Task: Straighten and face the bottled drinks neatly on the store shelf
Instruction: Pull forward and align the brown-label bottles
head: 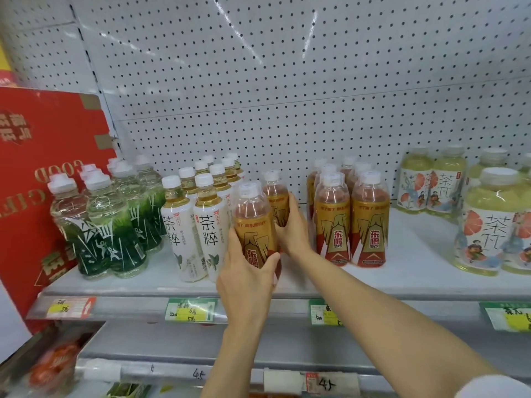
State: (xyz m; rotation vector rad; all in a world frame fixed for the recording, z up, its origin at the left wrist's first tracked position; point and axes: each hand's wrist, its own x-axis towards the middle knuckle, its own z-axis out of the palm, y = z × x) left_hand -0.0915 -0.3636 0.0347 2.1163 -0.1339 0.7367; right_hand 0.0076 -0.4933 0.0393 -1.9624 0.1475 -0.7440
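Note:
On the grey shelf stand groups of bottled drinks. My left hand grips a gold-and-red labelled bottle at the shelf's front, its label facing me. Just behind it, my right hand wraps around a second bottle of the same kind. Several matching gold-and-red bottles stand in rows to the right, a little apart from the two I hold.
White tea bottles stand directly left of my left hand, green-patterned bottles further left. Pale yellow grapefruit-label bottles fill the right end. A red carton leans at the far left. A pegboard backs the shelf; price tags line its edge.

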